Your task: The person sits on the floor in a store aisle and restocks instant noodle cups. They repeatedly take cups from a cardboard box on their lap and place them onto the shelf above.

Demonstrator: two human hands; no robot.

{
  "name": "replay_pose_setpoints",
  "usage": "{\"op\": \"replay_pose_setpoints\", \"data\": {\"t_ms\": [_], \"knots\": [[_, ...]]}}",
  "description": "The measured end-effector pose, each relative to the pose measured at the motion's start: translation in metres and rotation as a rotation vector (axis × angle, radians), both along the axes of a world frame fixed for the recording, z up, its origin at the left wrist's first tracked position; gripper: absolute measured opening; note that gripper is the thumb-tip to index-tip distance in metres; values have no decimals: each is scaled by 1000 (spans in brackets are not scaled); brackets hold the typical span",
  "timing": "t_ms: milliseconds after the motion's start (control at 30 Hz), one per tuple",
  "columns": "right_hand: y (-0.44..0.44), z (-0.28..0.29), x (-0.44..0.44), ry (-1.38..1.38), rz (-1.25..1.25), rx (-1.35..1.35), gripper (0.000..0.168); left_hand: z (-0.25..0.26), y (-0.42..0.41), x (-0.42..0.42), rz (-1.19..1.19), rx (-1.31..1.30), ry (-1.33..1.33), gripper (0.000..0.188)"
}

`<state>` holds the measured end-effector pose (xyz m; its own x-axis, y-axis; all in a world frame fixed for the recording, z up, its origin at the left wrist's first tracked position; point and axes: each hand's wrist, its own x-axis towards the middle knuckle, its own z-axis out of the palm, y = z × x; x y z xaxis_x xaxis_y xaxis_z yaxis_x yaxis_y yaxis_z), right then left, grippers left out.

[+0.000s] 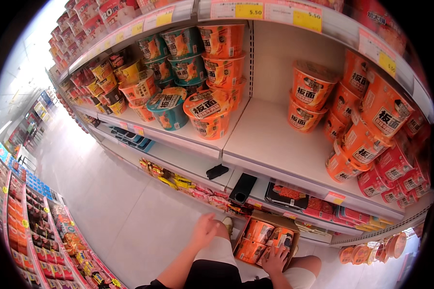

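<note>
My left hand point(207, 229) hangs over my knee, somewhat blurred, with nothing seen in it. My right hand point(275, 259) rests with spread fingers on orange instant noodle bowls inside an open cardboard box point(297, 236) on the floor between my legs. Several orange bowls point(259, 231) lie in that box. On the shelf point(260, 144) above stand two stacked orange bowls point(313, 86), with more orange and red bowls point(390, 112) piled to their right. Left of the shelf joint are teal bowls point(167, 108) and orange bowls point(208, 115) in stacks.
A black phone point(243, 188) and a black pouch-like item point(217, 172) lie on the lower shelf, near packaged trays point(286, 195). Bagged snacks point(177, 180) fill the bottom shelf. The aisle floor point(112, 202) runs left, past another stocked shelf point(39, 231). The upper shelf's edge point(267, 11) juts overhead.
</note>
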<state>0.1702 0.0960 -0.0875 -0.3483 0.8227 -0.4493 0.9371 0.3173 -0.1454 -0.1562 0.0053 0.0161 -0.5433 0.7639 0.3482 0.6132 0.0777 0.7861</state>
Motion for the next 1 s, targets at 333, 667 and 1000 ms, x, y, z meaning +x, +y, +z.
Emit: {"op": "replay_pose_setpoints", "data": {"t_ms": [333, 667, 1000], "knots": [[9, -1, 6, -43, 4, -127, 89, 237, 146, -105, 107, 512, 293, 44], [-11, 11, -4, -3, 49, 40, 70, 317, 288, -202, 310, 114, 225, 120], [2, 21, -2, 30, -43, -27, 74, 339, 310, -165, 348, 8, 135, 115]]}}
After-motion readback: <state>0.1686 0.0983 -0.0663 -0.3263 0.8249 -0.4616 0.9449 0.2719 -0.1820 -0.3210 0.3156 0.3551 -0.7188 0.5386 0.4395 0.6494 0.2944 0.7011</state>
